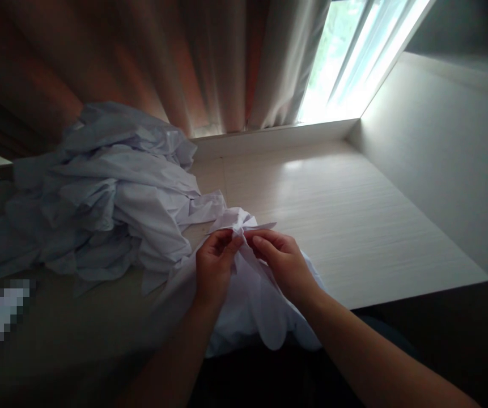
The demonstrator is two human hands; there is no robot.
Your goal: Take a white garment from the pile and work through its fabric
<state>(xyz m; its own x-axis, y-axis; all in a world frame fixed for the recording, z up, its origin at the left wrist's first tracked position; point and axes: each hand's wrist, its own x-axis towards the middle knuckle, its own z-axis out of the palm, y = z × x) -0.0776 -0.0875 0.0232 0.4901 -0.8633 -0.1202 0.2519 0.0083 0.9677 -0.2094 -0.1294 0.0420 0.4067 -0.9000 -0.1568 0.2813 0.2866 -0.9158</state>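
Observation:
A white shirt (264, 300) lies over the near edge of the table, its lower part hanging down towards me. What looks like its collar sticks up between my hands, with one point out to the right. My left hand (213, 269) pinches the cloth just under the collar, thumb and fingers together. Close beside it, my right hand (288, 263) grips the same spot from the right, its fingertips bent in on the fabric. Whether a button lies between the fingertips is hidden.
To the left rises a big heap of crumpled white garments (99, 187), reaching close to the shirt. The pale wooden table (346, 209) has a raised back edge and a side panel (448, 141) at right. Curtains (209, 68) hang behind, beside a bright window (337, 68).

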